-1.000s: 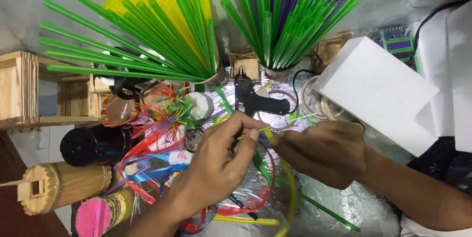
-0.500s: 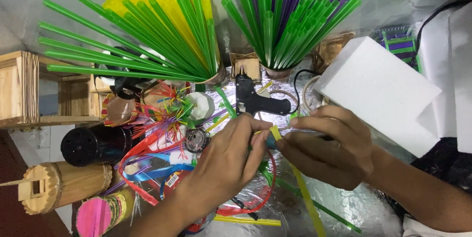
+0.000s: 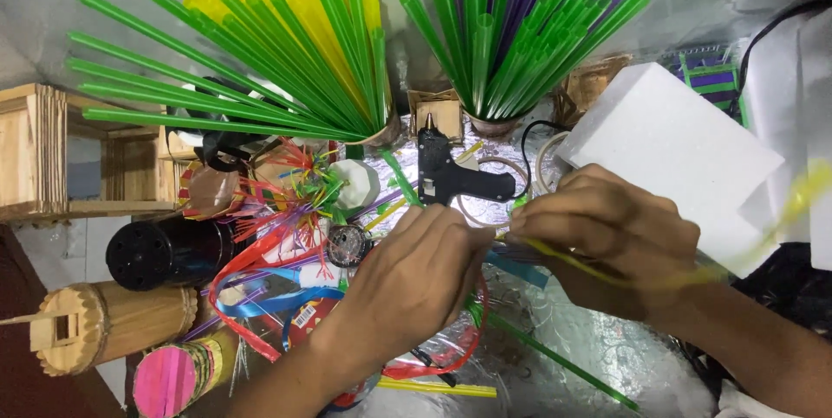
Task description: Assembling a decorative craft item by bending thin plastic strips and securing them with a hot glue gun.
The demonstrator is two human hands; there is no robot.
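Observation:
My left hand (image 3: 416, 284) and my right hand (image 3: 607, 232) meet at their fingertips over the foil-covered table (image 3: 572, 379). Between them they pinch a long yellow strip (image 3: 763, 236), which runs blurred across my right hand and swings up to the right edge. A blue strip (image 3: 518, 265) shows just under the fingertips. A black glue gun (image 3: 452, 177) lies just behind the hands.
Two cups of green, yellow and purple straws (image 3: 286, 54) fan out at the back. A white foam block (image 3: 672, 158) sits at right. Wooden boxes (image 3: 35, 154), a black cylinder (image 3: 165, 253), stick-built tubes (image 3: 113, 327) and loose ribbons (image 3: 260, 288) crowd the left.
The yellow strip's free end swung from hanging down at the bottom to pointing up and right. My right hand rose and turned over the strip; my left hand closed in.

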